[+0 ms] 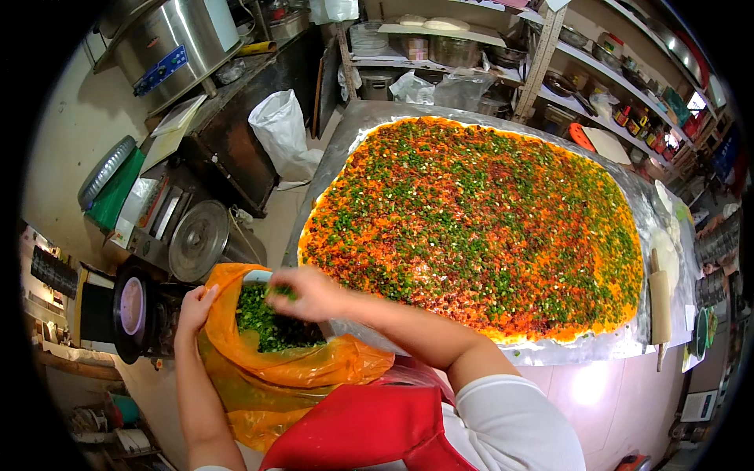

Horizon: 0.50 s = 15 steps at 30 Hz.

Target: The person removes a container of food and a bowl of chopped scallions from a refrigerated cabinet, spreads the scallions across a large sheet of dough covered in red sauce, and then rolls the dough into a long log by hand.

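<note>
A large sheet of dough spread with an orange layer, dark bits and chopped green onion (471,224) covers much of the metal worktable (377,112). At the table's near left corner is an orange plastic bag (235,377) filled with chopped green onion (277,329). My left hand (197,306) grips the bag's upper left edge. Over the bag's mouth, my right hand (309,292) is blurred, with some green bits at its curled fingers; how firmly it holds them is unclear. A wooden rolling pin (660,306) lies at the table's right end, beside a pale piece of dough (665,253).
A lidded metal pot (203,238) stands left of the table, near a white sack (283,135) on the floor. Shelves (618,76) with pans and bottles run behind the table. A black-rimmed bin (132,312) is at the far left.
</note>
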Available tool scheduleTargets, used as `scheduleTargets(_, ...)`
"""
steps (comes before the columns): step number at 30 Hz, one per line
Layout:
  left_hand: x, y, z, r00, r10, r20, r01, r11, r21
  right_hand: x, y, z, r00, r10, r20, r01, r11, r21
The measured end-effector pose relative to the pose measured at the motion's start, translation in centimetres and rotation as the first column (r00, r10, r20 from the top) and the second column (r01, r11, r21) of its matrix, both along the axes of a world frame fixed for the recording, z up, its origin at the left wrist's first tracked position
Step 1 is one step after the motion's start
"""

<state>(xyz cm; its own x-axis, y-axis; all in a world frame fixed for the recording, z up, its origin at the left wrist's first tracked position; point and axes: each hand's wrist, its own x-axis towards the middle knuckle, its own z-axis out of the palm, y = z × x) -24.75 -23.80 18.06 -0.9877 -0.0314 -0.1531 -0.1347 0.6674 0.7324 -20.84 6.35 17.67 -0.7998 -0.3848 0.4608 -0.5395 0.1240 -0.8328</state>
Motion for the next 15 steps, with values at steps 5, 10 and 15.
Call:
scheduleTargets(5, -0.2, -1.5, -1.6, 1.000, 0.009, -0.020, -0.009, 1.000, -0.002, -6.7, 11.2, -4.7, 0.761, -0.556, 0.335, 0.436, 0.820, 0.370)
scheduleTargets(10, 0.7, -1.0, -1.0, 0.999, 0.038, -0.001, -0.038, 0.998, -0.056, -8.0, 14.5, -8.1, 0.621, -0.531, 0.577, 0.348, 0.846, 0.404)
scheduleTargets(15, 2.0, -1.9, -0.2, 0.999, 0.049, -0.011, -0.049, 0.998, -0.035, -8.3, 13.7, -10.5, 0.711, -0.467, 0.527, 0.192, 0.849, 0.493)
